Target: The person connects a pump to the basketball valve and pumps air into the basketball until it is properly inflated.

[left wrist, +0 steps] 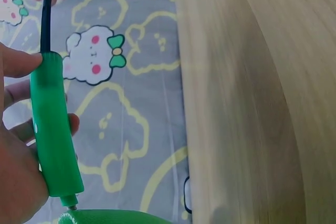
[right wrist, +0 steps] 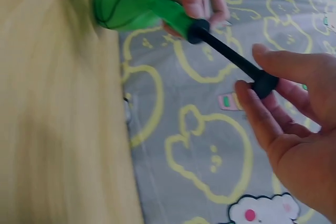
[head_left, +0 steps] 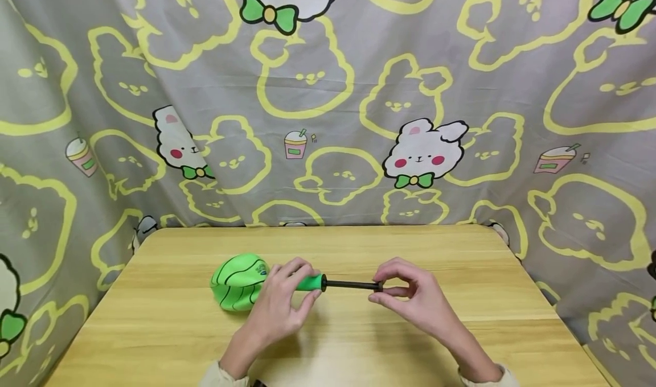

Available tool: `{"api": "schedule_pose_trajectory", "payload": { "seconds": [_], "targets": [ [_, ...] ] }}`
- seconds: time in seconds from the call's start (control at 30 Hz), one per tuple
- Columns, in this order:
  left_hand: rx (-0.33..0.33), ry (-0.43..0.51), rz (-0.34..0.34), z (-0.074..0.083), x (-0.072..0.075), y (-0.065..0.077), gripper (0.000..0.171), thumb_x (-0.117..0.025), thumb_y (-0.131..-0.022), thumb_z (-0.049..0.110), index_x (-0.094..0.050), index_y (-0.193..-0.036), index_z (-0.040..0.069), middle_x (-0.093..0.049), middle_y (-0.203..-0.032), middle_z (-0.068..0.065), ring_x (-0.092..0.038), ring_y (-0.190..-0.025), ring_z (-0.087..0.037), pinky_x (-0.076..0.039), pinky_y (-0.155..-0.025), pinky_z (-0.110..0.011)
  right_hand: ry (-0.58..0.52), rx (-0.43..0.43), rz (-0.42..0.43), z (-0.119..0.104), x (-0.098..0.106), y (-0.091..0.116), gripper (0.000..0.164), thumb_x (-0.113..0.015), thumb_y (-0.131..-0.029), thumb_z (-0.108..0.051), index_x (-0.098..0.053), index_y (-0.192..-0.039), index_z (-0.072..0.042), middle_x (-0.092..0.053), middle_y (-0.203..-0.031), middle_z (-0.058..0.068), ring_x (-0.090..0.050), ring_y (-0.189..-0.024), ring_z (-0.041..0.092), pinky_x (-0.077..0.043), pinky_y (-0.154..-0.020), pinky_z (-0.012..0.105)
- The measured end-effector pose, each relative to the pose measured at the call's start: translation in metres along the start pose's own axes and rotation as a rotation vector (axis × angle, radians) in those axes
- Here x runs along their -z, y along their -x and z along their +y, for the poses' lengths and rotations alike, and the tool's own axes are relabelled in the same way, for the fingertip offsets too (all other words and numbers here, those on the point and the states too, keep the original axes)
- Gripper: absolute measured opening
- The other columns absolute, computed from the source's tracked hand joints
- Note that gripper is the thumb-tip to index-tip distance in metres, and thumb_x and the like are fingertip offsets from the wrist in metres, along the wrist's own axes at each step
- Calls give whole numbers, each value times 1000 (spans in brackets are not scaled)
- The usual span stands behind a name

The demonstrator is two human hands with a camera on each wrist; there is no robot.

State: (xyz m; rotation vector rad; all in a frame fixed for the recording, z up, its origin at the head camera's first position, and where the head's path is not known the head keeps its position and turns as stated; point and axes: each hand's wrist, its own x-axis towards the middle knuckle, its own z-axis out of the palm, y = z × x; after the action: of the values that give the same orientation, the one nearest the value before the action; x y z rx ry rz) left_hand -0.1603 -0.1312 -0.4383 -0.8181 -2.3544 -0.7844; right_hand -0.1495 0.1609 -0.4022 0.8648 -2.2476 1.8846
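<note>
A green hand pump (left wrist: 55, 129) with a black plunger rod (head_left: 353, 285) lies across the middle of the head view, its rod drawn out to the right. My left hand (head_left: 283, 301) grips the green barrel. With thumb and fingertips my right hand (head_left: 417, 296) pinches the black knob (right wrist: 264, 84) at the rod's end. To the left of the barrel is a partly deflated green ball (head_left: 238, 284) with black curved lines, creased and dented. In the left wrist view the pump's nozzle end meets the ball's green surface.
Beneath the hands is a light wood table (head_left: 179, 341). A grey curtain (head_left: 328, 102) printed with yellow outlines and white rabbits hangs behind the table and along its sides. A small dark object (head_left: 258, 383) shows at the bottom edge beside the left sleeve.
</note>
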Motion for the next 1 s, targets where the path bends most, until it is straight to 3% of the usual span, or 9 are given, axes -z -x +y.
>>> {"api": "schedule_pose_trajectory", "payload": {
  "seconds": [0.17,0.4,0.73,1.0],
  "targets": [
    [-6,-4,5,-1,2,-3,24,-76,-87,27,-69,-109,18,-65,-109,6,-62,-100,-12,-46,-88,-39,29,-13,-24,-8,12,0,28,-85,-82,-3,-70,-106,-5,-65,-109,9,-67,-102,21,-59,-79,40],
    [14,-11,-8,1,2,-3,25,-76,-87,26,-69,-110,18,-65,-109,6,-62,-101,-12,-45,-87,-37,3,5,0,-8,15,1,29,-85,-81,-1,-73,-106,-6,-68,-106,19,-70,-98,24,-59,-79,40],
    [9,1,-6,8,-4,0,26,-76,-85,24,-68,-109,17,-65,-108,6,-62,-101,-12,-43,-84,-35,-44,43,55,7,-1,5,30,-84,-78,5,-74,-105,-2,-69,-103,23,-73,-95,26,-59,-76,41],
    [-12,-10,-29,11,-9,3,25,-74,-86,22,-67,-110,19,-62,-110,8,-61,-101,-10,-41,-83,-33,-32,43,94,13,-21,3,30,-87,-76,3,-76,-103,-3,-72,-98,17,-73,-92,22,-60,-73,39]
  ]
}}
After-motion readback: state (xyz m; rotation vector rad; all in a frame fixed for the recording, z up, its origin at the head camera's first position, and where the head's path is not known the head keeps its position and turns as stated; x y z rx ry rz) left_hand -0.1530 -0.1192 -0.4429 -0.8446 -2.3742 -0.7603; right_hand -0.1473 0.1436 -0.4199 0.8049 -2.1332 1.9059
